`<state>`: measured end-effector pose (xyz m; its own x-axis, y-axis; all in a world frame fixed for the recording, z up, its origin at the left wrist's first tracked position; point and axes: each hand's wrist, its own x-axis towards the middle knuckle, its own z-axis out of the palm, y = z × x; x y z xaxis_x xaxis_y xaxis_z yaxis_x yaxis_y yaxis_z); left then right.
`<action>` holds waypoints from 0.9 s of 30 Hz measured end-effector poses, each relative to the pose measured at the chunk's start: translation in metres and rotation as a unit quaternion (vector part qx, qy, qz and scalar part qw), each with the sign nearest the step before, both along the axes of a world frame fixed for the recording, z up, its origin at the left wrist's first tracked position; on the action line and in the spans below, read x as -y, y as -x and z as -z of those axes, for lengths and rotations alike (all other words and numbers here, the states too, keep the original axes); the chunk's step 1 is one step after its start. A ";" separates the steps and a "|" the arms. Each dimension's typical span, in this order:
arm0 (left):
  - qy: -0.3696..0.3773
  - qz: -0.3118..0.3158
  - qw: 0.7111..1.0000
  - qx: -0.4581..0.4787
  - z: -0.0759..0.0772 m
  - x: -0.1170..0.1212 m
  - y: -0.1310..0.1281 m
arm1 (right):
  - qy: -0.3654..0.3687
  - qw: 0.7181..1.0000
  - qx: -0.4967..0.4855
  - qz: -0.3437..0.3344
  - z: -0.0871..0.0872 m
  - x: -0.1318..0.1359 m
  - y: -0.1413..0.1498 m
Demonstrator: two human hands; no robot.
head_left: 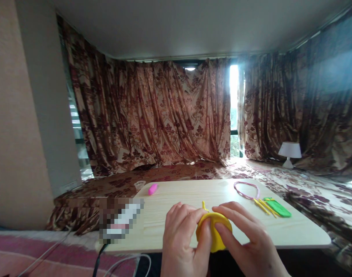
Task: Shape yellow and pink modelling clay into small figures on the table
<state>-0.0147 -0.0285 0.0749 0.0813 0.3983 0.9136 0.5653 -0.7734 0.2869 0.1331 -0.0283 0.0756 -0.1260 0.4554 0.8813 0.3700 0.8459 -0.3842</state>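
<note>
Between my two hands is a flattened, rounded piece of yellow modelling clay (218,241), held up over the near edge of the table. My left hand (183,234) grips its left side, thumb against the face turned to me. On the other side my right hand (246,234) pinches it with the thumb on the face and the fingers over the top rim. A thin yellow strip (204,206) shows just behind the piece; whether it is joined to it I cannot tell. The far side of the clay is hidden.
On the pale wooden table (170,192) lie a pink lump (153,189), a pinkish twisted loop (246,189), several thin yellow strips (265,207) and a green slab (279,207). A blurred-out flat object (122,221) with a black cable is at the left edge. A white lamp (289,152) stands farther back.
</note>
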 end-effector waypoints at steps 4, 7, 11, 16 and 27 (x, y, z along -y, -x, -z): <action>-0.017 0.000 1.000 0.004 0.002 -0.002 -0.001 | -0.014 1.000 -0.005 0.003 0.001 0.000 -0.001; -0.041 -0.001 0.999 -0.009 0.001 -0.002 -0.001 | -0.009 1.000 -0.005 0.004 0.001 0.000 0.000; -0.043 0.004 0.999 -0.011 0.002 -0.003 0.000 | 0.002 1.000 -0.004 -0.002 0.002 0.000 0.001; 0.024 0.018 0.999 -0.014 0.007 -0.004 -0.001 | -0.021 0.999 -0.016 0.025 0.003 -0.002 -0.004; 0.024 0.015 0.998 -0.051 0.004 0.000 0.005 | -0.069 0.997 0.040 -0.006 -0.001 0.001 -0.009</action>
